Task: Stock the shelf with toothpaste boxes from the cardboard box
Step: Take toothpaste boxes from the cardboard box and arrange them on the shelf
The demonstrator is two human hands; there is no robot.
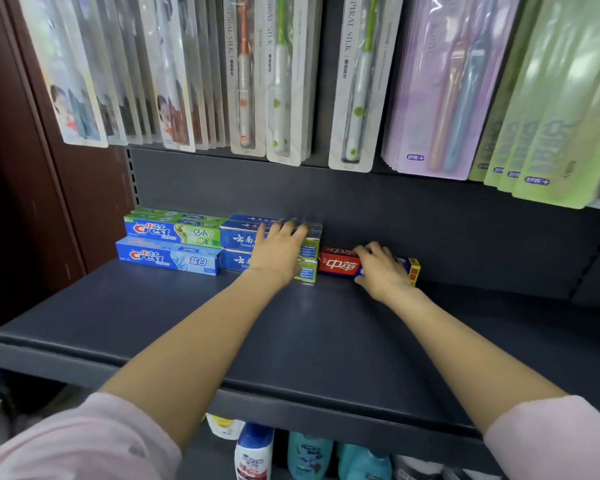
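On the dark shelf (187,317), toothpaste boxes line the back wall. At the left, two Crest boxes (168,245) lie stacked. Beside them stands a stack of blue Yunnan Baiyao boxes (238,237). My left hand (279,252) rests on the front of that blue stack, fingers spread over its top edge. To the right lies a red boxed toothpaste (340,265) with a yellow end, flat on the shelf. My right hand (381,268) grips this red box, fingers over its top and thumb at the front. The cardboard box is out of view.
Toothbrush packs (281,81) hang in rows above the shelf, with purple and green packs (465,98) at the right. Bottles (253,452) stand on the lower shelf. A brown panel (32,168) borders the left. The shelf's right side and front hold no goods.
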